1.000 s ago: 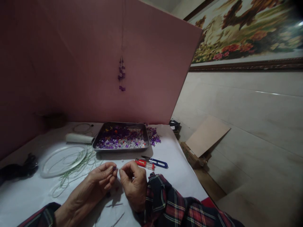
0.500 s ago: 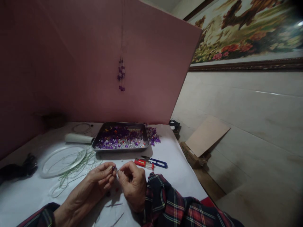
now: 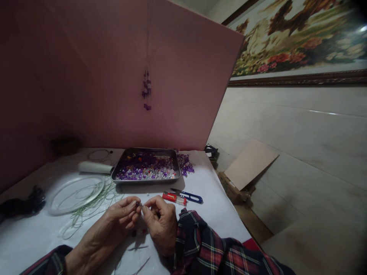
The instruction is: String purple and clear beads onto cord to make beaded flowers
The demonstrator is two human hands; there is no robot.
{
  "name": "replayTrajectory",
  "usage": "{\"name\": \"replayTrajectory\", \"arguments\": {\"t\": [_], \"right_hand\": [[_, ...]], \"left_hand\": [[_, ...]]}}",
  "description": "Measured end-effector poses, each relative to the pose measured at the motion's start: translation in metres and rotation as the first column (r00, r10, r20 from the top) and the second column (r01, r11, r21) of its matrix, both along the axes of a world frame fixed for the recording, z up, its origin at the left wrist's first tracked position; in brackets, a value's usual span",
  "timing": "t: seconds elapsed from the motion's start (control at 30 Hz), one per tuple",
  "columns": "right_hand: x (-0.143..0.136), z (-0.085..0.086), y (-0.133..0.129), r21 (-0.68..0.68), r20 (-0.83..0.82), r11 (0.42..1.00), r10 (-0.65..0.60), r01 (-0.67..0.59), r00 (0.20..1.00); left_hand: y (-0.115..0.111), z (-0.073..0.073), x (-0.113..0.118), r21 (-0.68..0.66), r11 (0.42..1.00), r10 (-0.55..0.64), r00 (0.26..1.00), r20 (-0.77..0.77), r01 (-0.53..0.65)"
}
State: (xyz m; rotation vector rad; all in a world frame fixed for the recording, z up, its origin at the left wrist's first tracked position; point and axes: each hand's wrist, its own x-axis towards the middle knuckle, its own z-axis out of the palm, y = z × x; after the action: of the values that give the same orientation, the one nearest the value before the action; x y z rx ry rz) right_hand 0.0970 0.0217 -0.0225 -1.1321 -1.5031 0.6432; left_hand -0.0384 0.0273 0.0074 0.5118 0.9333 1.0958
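Note:
Between the thumb and fingertips of my left hand [image 3: 116,217] is a small purple bead [image 3: 138,204]. My right hand [image 3: 162,227] is closed in a pinch right beside that bead; what its fingertips grip is too small to make out. Below the hands a dark bead [image 3: 134,233] and a red bead [image 3: 144,231] show over the white tabletop. Thin dark strands [image 3: 137,248] lie lower down. Just beyond my right hand are a red lighter [image 3: 173,198] and blue thread snips [image 3: 195,198].
A metal tray [image 3: 146,182] of purple, clear and orange beads stands at the back, with a pale handle [image 3: 94,167] to its left. Purple beaded strands [image 3: 186,166] lie at its right. Green thread [image 3: 83,208] crosses a clear plastic lid [image 3: 53,211]. A beaded string [image 3: 146,89] hangs against the pink board.
Both hands stay almost still, fingertips together at the purple bead. The dark and red beads below them have shifted slightly to the right.

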Motion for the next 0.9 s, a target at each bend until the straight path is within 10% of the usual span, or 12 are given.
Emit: {"name": "replayTrajectory", "arguments": {"t": [0.9], "right_hand": [[0.0013,-0.0001,0.0021,-0.112,-0.159,0.987,0.099,-0.118,0.982]], "left_hand": [[0.0006,-0.007,-0.0032,0.042,0.999,-0.02,0.999,0.028,0.019]]}}
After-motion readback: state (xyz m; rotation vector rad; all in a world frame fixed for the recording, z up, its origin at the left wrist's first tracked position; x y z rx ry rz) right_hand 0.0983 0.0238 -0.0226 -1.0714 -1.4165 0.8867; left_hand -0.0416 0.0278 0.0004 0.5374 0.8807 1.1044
